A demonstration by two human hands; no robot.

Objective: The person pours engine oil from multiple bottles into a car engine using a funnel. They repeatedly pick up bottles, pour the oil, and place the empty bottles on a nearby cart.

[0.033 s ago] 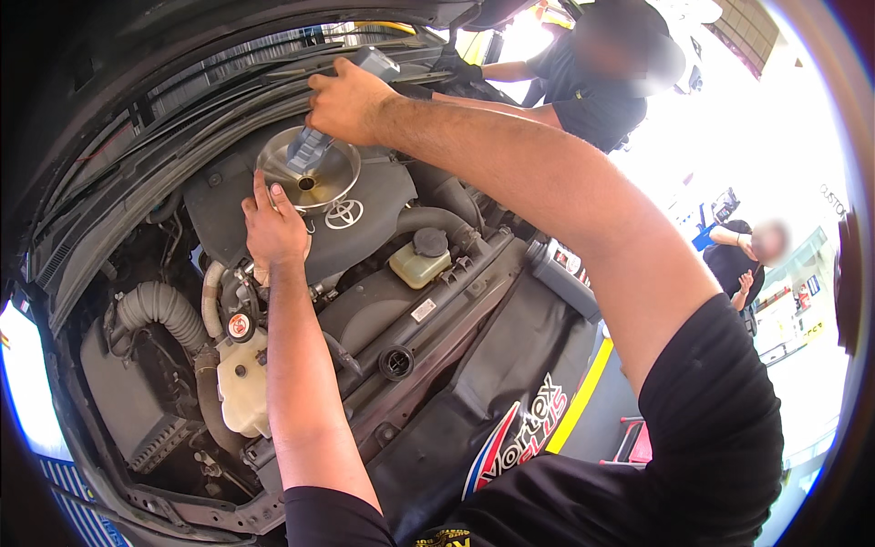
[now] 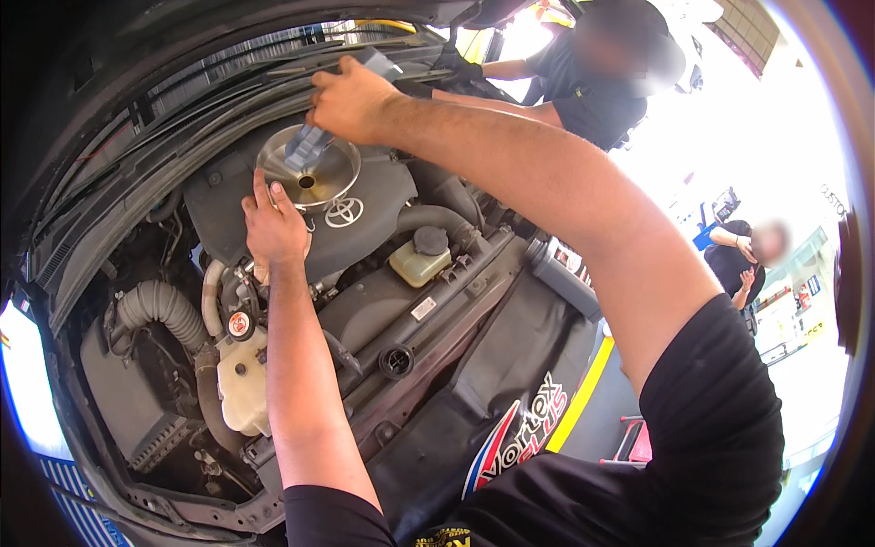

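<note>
My right hand (image 2: 351, 100) is wrapped round a grey plastic bottle (image 2: 308, 148), held tilted with its lower end inside a metal funnel (image 2: 342, 173). The bottle looks smeared by motion, and my fingers cover its middle. Whether liquid leaves it I cannot tell. The funnel stands over the dark engine cover (image 2: 223, 205), and a brownish wet film shows round its hole. At the funnel's near left rim, my left hand (image 2: 275, 228) grips the edge with finger and thumb; its other fingers are partly hidden.
A second grey bottle (image 2: 563, 278) stands on the black fender cover (image 2: 510, 351). A round black cap (image 2: 396, 362) rests on the front crossmember. Near my left forearm is a whitish reservoir (image 2: 242, 387). A co-worker (image 2: 592, 100) leans in at the far right; another person (image 2: 734, 260) stands farther off.
The grey bottle in my right hand has shifted very slightly and is blurred now. My left hand and the funnel stay where they were.
</note>
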